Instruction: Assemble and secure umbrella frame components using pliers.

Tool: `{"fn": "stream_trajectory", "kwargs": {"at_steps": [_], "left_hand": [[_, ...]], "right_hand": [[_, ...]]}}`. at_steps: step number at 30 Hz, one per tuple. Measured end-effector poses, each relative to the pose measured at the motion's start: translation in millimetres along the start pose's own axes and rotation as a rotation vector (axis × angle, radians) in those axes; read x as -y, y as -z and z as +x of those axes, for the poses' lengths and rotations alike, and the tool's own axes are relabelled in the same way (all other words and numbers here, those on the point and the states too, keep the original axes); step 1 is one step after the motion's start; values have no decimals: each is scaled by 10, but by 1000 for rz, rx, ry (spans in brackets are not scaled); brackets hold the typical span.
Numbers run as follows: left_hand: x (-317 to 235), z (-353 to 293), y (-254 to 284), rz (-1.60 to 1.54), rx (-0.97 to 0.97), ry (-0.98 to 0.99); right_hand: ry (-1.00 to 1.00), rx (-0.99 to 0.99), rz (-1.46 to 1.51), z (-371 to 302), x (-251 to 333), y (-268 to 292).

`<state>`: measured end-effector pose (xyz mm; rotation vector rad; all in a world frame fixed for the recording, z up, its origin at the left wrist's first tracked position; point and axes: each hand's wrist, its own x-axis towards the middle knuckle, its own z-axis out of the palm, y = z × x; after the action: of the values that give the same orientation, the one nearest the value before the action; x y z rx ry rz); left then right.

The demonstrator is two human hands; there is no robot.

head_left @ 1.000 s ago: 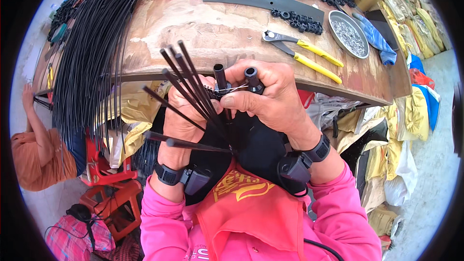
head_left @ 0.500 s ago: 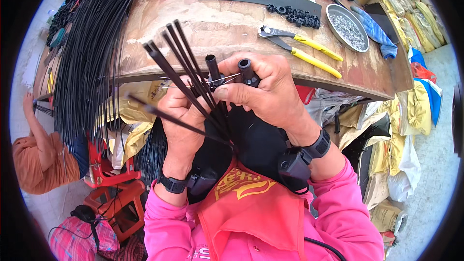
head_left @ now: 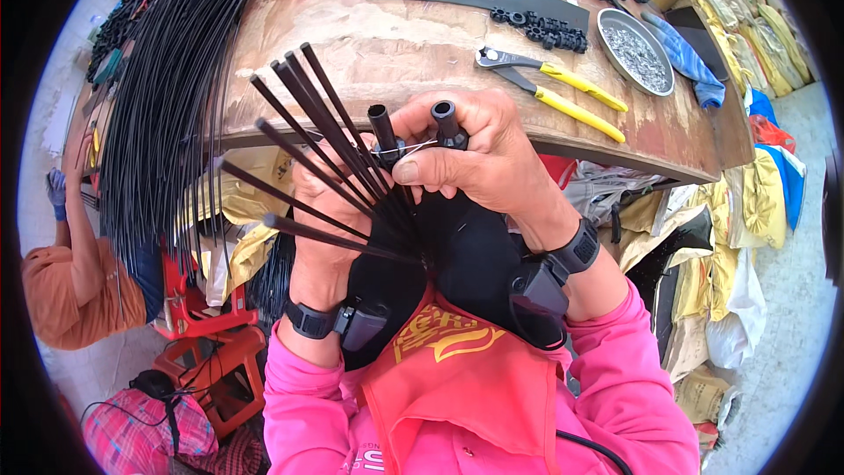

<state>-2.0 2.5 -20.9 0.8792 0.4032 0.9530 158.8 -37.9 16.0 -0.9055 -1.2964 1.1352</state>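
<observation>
Lettering: yellow print on red apron (head_left: 466, 396), white letters on pink jacket (head_left: 633, 378); both partly cut off or blurred.

Counts: approx. 7 blk rods (head_left: 308, 232), fanned in front of L hand (head_left: 325, 202); 2 blk tubes (head_left: 446, 121), upright side by side at R hand (head_left: 479, 149), just off bench (head_left: 325, 18) edge, w/ thin wire (head_left: 413, 148) across both. 1 pliers (head_left: 580, 86), yellow handles, jaws twd L; 1 dish (head_left: 610, 17) w/ shiny bits; 1 blue cloth (head_left: 690, 62) beside it. 2 stools, red (head_left: 207, 310) & orange (head_left: 211, 369).

Grip: R thumb + fingers closed on tubes. L fingers curled, partly hidden behind rods; can't tell what they grip.

Vs 0.5 s ago: rods spread wider; wire ends no longer poke out L of the tubes; co-worker's blue glove (head_left: 57, 192) now visible far L.
</observation>
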Motion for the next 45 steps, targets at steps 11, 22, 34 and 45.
{"fn": "stream_trajectory", "kwargs": {"at_steps": [11,22,34,45], "left_hand": [[-21,31,-152,-53,47,-23],[-61,39,-167,89,130,-72],[-107,33,-51,59,159,48],[-108,8,-90,71,133,41]], "right_hand": [[-75,-17,122,41,59,-21],[-138,-213,597,539,257,141],[-278,116,558,595,253,9],[-236,100,461,563,201,27]]}}
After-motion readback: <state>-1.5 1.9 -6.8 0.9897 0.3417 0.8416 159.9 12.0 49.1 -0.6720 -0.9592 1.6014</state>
